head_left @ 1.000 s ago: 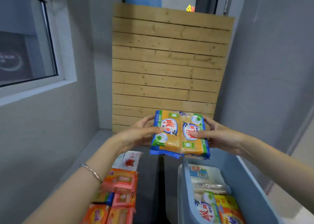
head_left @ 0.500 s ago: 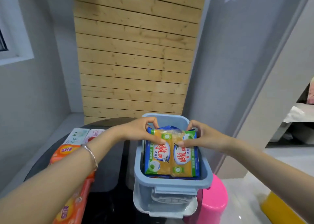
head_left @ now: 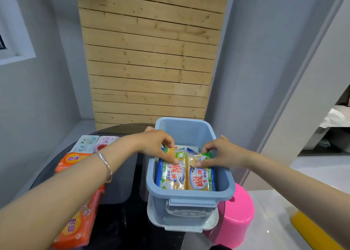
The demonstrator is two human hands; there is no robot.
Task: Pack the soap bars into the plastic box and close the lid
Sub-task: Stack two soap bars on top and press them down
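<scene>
A pale blue plastic box [head_left: 189, 194] stands on the black round table, resting on its whitish lid [head_left: 181, 224]. Inside lies a yellow twin pack of soap bars [head_left: 186, 174] with blue edges and red lettering. My left hand [head_left: 157, 145] pinches the pack's far left part, and my right hand [head_left: 221, 153] pinches its far right part, both reaching over the box rim. Other wrapped soap shows underneath at the far end. On the table's left lie orange soap packs [head_left: 77, 208] and two white soap packs [head_left: 94, 144].
A wooden slat panel [head_left: 149, 60] leans against the grey wall behind the table [head_left: 121, 219]. A pink plastic stool [head_left: 236, 215] stands right of the table, and a yellow object [head_left: 312, 230] lies on the floor at the lower right.
Both hands have brought the twin pack down from mid-air into the box, where it now sits lower and flatter. The view has tilted down and to the right.
</scene>
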